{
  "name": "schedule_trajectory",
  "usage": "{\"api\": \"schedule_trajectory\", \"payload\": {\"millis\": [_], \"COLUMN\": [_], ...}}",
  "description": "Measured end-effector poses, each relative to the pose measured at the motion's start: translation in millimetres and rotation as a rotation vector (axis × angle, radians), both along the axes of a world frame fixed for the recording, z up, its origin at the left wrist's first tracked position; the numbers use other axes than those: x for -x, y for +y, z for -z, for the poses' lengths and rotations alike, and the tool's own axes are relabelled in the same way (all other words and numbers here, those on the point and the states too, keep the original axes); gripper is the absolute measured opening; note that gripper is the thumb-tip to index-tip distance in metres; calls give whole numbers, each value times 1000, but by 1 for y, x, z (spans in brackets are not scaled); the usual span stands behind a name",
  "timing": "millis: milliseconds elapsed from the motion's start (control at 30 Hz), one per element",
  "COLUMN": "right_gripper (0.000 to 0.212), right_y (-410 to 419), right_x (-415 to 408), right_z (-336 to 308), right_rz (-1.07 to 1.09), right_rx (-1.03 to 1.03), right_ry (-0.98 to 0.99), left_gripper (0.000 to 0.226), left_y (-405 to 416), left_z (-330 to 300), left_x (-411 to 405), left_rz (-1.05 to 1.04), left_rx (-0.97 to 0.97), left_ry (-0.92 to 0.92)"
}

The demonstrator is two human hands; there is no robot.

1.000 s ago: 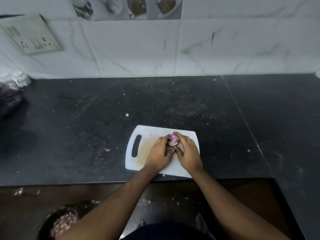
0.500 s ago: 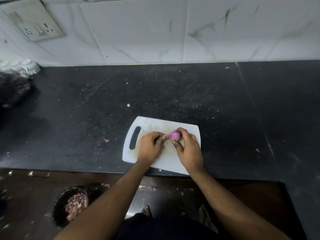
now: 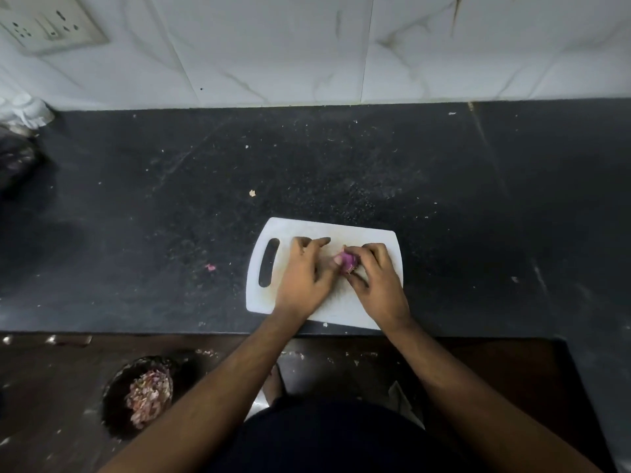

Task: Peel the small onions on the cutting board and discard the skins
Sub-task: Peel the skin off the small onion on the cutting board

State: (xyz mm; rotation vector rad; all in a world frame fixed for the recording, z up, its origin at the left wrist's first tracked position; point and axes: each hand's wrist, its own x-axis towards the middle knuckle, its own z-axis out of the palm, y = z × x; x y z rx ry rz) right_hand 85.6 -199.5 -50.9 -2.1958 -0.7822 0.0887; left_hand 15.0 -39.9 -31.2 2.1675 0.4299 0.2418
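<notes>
A small purple onion (image 3: pixel 348 262) is held over the white cutting board (image 3: pixel 355 235), which lies at the front edge of the black counter. My right hand (image 3: pixel 377 281) grips the onion from the right, fingers curled round it. My left hand (image 3: pixel 304 274) lies beside it on the left; its thumb touches the onion's left end while its fingers spread out over the board. Whether a strip of skin is between thumb and onion is too small to tell.
A dark bin (image 3: pixel 143 397) with onion skins stands on the floor at lower left. A pink skin scrap (image 3: pixel 210 267) lies on the counter (image 3: pixel 136 216) left of the board. A dark bag (image 3: pixel 15 158) sits at the far left, a socket plate (image 3: pixel 51 23) on the tiled wall.
My left hand has loosened and its fingers have spread out over the board. My right hand still holds the onion, a little further right. The camera has tilted down.
</notes>
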Motion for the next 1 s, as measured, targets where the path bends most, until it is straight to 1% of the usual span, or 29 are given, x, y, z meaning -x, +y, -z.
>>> {"api": "schedule_trajectory", "payload": {"millis": [67, 100, 167, 233, 300, 367, 433, 467, 633, 767, 1000], "right_gripper": [51, 52, 50, 49, 41, 28, 16, 15, 15, 11, 8], "right_y": [0, 0, 0, 0, 2, 7, 15, 19, 23, 20, 21], "right_x": [0, 1, 3, 4, 6, 7, 10, 13, 29, 29, 27], "right_z": [-1, -2, -6, -10, -12, -13, -14, -13, -4, -2, -2], "right_rz": [-17, -26, -32, -24, 30, 156, 276, 301, 334, 354, 315], "right_rx": [30, 37, 18, -8, -51, -116, -149, -155, -275, -348, -374], "right_ry": [5, 16, 49, 80, 102, 144, 200, 217, 202, 206, 207], "left_gripper": [62, 61, 52, 48, 50, 52, 54, 54, 53, 50, 43], "left_y": [-1, 1, 6, 13, 15, 14, 12, 11, 12, 11, 8], "left_z": [2, 4, 5, 7, 9, 13, 19, 21, 21, 19, 24], "left_x": [-4, -5, -9, -10, -8, -2, 2, 3, 3, 3, 6], "left_rz": [152, 194, 201, 199, 241, 267, 266, 258, 270, 280, 208], "left_rx": [-5, -8, 18, 57, 97, 123, 139, 147, 147, 144, 137], "left_ry": [69, 83, 73, 51, 24, -9, -25, -24, -56, -93, -117]}}
